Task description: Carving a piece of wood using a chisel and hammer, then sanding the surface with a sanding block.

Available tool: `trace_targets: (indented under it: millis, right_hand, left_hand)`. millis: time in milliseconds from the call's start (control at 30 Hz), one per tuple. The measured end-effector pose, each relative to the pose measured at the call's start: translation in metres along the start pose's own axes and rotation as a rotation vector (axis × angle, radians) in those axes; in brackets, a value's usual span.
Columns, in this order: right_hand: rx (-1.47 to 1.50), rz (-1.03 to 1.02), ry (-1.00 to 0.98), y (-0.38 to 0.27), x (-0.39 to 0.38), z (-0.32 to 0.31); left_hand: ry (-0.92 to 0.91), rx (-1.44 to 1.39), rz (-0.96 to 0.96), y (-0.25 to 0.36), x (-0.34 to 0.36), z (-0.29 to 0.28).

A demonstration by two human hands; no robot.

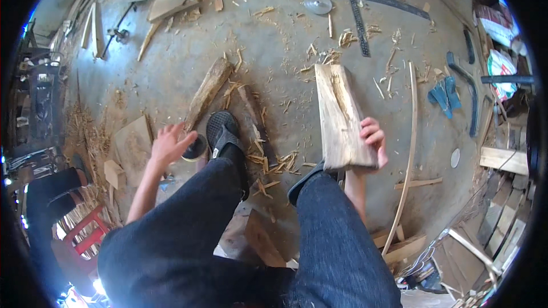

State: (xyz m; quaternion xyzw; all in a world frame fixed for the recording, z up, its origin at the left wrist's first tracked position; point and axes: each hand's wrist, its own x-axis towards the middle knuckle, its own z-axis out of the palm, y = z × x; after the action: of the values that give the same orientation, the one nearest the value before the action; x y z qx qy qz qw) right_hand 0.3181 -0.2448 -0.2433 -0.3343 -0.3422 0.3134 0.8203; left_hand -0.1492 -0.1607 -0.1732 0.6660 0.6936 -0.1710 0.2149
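Right hand (pixel 374 140) clamped on the near right edge of the pale wood slab (pixel 339 117), fingers curled over it, slab lying flat on the chip-strewn floor (pixel 274 40) just beyond the right foot. Left hand (pixel 170 144) down by the black shoe (pixel 224 132), fingers spread over a small dark round tin (pixel 196 149), not yet closed. Best to pin the slab firmly, keep fingers clear of its split face

Pale rough-sawn wooden plank (pixel 341 118): matt, raw grain, dark split down its face. Grey concrete floor (pixel 274 40): dull, dusty, strewn with dry wood shavings. Dark L-shaped square (pixel 365 20): probably metal, matt.
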Motion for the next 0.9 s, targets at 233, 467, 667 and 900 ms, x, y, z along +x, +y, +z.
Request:
trace_targets:
  millis: [233,467,667,900]
  right_hand:
    - [-0.638,0.112,-0.267,-0.009,-0.017,0.015]
    - [-1.323,0.243,-0.667,0.026,-0.034,0.013]
    - [-1.533,0.246,-0.923,0.026,-0.039,0.029]
    - [-1.568,0.243,-1.002,0.029,-0.039,0.029]
  left_hand:
    - [0.380,0.058,0.247,-0.012,0.080,-0.008]
    - [0.125,-0.045,0.295,0.132,0.061,0.005]
    - [0.244,0.623,0.947,0.148,0.102,0.021]
    - [0.455,0.659,1.131,0.155,0.123,0.024]
